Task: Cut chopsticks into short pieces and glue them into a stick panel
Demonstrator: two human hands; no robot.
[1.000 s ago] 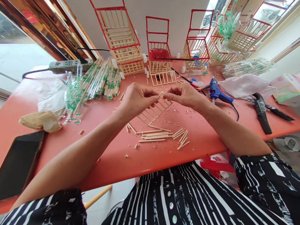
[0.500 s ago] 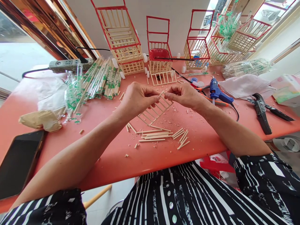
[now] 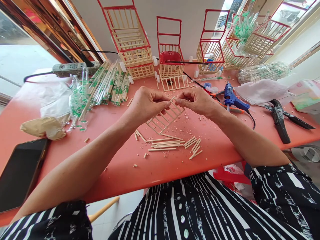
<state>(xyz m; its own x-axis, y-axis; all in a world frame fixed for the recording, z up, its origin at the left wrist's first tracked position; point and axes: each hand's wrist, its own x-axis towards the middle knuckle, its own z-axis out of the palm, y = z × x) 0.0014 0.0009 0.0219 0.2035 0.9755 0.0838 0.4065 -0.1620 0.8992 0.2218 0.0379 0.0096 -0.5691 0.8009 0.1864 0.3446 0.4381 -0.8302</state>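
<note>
Between my hands, above the table, is a small ladder-like frame of wooden sticks (image 3: 163, 122), tilted with its lower end towards me. My left hand (image 3: 151, 101) pinches its upper left part between thumb and fingers. At the upper right corner, the thumb and fingers of my right hand (image 3: 193, 100) are closed on the frame; my curled fingers partly hide that corner. Just below the frame lie several cut wooden sticks (image 3: 165, 143), with a group of shorter sticks (image 3: 196, 148) to their right.
Stick-built carts with red rims (image 3: 132, 40) stand along the back. A blue glue gun (image 3: 233, 96) and black-handled pliers (image 3: 280, 121) lie right. Wrapped chopsticks (image 3: 110, 81), a power strip (image 3: 75, 69) and a phone (image 3: 22, 170) are left. Crumbs litter the orange table (image 3: 120, 170).
The lower left end of the wooden frame has shifted very slightly. Both hands keep their hold in nearly the same place.
</note>
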